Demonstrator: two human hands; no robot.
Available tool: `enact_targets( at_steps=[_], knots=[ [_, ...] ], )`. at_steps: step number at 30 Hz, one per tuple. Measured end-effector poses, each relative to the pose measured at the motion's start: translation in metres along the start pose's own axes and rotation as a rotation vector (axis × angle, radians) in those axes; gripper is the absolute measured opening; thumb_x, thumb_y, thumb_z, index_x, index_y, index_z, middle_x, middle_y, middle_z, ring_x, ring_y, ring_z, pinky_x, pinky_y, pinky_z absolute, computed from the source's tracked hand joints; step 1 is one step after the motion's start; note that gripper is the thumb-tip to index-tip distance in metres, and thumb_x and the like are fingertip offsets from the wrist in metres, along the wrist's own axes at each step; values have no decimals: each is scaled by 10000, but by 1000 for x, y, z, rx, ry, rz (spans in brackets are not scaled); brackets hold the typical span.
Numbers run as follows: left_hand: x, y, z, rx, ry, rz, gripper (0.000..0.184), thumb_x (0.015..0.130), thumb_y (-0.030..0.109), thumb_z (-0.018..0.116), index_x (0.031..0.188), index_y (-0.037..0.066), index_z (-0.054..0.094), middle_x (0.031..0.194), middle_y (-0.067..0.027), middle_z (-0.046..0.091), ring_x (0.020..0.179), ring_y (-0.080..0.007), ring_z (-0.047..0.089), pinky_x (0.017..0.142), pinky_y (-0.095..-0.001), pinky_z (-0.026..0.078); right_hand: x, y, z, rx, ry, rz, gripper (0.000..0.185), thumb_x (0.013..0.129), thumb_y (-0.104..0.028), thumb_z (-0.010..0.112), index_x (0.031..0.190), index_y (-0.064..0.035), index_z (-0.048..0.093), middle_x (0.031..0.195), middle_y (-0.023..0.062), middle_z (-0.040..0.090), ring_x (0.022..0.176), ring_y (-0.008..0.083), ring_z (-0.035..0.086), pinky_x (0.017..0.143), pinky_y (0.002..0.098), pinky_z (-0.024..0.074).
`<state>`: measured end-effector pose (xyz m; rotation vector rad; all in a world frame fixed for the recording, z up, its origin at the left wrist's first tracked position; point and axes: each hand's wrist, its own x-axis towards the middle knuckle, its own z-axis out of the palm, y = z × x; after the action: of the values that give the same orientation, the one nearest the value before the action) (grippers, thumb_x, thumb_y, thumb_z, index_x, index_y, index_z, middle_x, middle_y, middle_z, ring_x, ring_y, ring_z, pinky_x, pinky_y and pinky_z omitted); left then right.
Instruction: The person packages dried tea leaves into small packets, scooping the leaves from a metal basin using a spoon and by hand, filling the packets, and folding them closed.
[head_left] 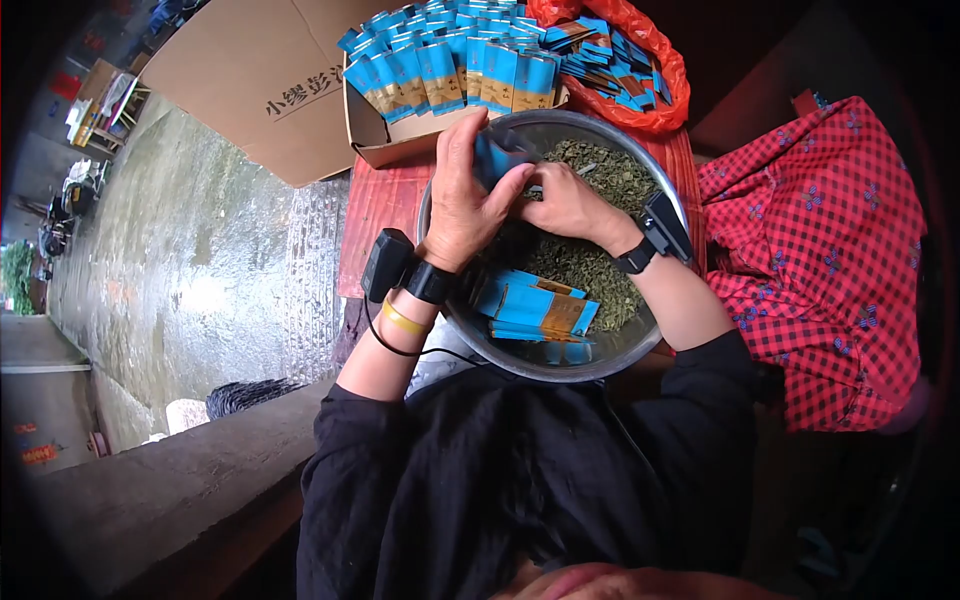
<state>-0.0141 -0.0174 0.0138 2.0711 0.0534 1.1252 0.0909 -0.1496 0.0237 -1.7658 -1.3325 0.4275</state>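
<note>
Shirt [500, 470], packet [492, 160] in left grip [464, 200]

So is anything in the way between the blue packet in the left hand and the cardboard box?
Yes: between the blue packet and the cardboard box lie the metal basin's rim and the box's near wall. The left hand also partly covers the packet.

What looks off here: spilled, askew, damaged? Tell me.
Nothing looks spilled or damaged; the visible leaves lie inside the metal basin. The loose packets in the red bag look untidy: jumbled at angles, unlike the neat rows in the cardboard box.
</note>
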Motion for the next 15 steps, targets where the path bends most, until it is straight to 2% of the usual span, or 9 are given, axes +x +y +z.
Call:
enact_targets(
  at_steps=[2, 5, 7, 8, 9, 11, 13, 14, 15],
  knots=[
    [0, 0, -1, -12, -10, 12, 725, 788, 134, 796, 1399, 35, 418, 1239, -166, 571, 1135, -262, 583, 940, -352, 480, 0, 6, 2, -18, 6, -13, 300, 812, -176, 669, 1049, 4, 632, 950, 212, 678, 932, 377, 657, 812, 424, 519],
    [-1, 4, -2, -51, -54, -87, 666, 855, 154, 740, 1412, 27, 396, 1213, -181, 599, 1102, -252, 606, 943, -338, 474, 1, 7, -3, -21, 56, -44, 247, 826, -156, 652, 1017, 1, 649, 915, 201, 681, 889, 363, 668, 776, 418, 524],
    [0, 5, 1, -158, 24, -111, 507, 890, 166, 686, 1313, -9, 467, 1134, -229, 622, 972, -358, 640, 857, -386, 512, 1, 3, -11, -5, 99, -59, 231, 831, -151, 650, 1007, -2, 657, 902, 197, 680, 871, 357, 670, 761, 413, 525],
    [-1, 5, 0, -159, 26, -113, 507, 890, 166, 686, 1313, -9, 467, 1134, -229, 622, 972, -358, 640, 857, -386, 512, 1, 0, -17, -9, 98, -104, 243, 832, -154, 651, 1025, -7, 658, 911, 196, 680, 873, 356, 668, 770, 404, 525],
    [0, 4, -2, -133, -12, -113, 429, 902, 155, 670, 1263, -7, 505, 1064, -218, 638, 923, -351, 650, 810, -379, 518, 0, 0, -20, -12, 97, -148, 256, 832, -157, 653, 1044, -12, 659, 920, 196, 679, 876, 355, 666, 778, 395, 525],
    [-1, 4, -4, -105, -51, -115, 353, 914, 144, 654, 1214, -6, 542, 993, -207, 655, 875, -344, 659, 762, -372, 524, -1, 4, -24, -92, 141, -220, 261, 848, -164, 666, 1052, -3, 659, 963, 180, 691, 893, 325, 676, 799, 383, 527],
    [-3, 4, -4, -109, -43, -155, 246, 923, 150, 645, 1109, -1, 591, 914, -201, 651, 821, -333, 659, 710, -373, 516, -2, 1, -28, 110, 104, -65, 276, 866, -172, 677, 1068, 13, 650, 998, 155, 698, 923, 286, 679, 822, 374, 526],
    [-3, 5, -5, -111, -44, -156, 246, 923, 150, 645, 1109, -1, 591, 914, -201, 651, 821, -333, 659, 710, -373, 516, -2, 2, -27, 116, 108, -96, 263, 899, -141, 669, 1102, 17, 617, 956, 75, 664, 893, 166, 622, 813, 323, 508],
    [-2, 6, -5, -104, -51, -183, 231, 920, 151, 648, 1089, 3, 593, 893, -197, 648, 790, -330, 657, 689, -369, 514, -2, 3, -25, 115, 109, -95, 263, 899, -141, 669, 1102, 17, 617, 956, 75, 664, 893, 166, 622, 813, 323, 508]
  ],
)
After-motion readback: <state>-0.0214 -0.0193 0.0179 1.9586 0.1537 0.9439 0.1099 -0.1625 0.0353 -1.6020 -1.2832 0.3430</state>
